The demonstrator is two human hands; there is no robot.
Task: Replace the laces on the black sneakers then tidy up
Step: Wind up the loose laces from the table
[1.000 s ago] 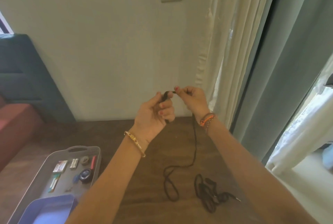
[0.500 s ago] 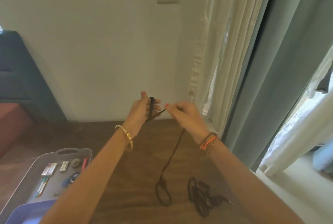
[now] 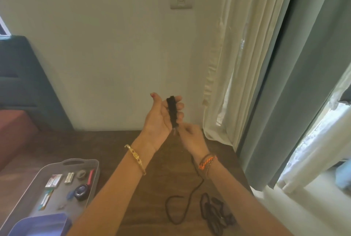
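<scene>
Since half a second ago the right hand (image 3: pixel 191 137) has dropped below the left hand (image 3: pixel 163 116), whose grip holds the wound black lace (image 3: pixel 172 111); the right pinches its tail. A second lace (image 3: pixel 214 215) lies on the wooden surface (image 3: pixel 114 144). No writing is legible.

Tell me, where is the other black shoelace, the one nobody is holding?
The loose lace lies bunched on the wooden table, low and right in the head view, beside the loop trailing from the lace being wound.
</scene>
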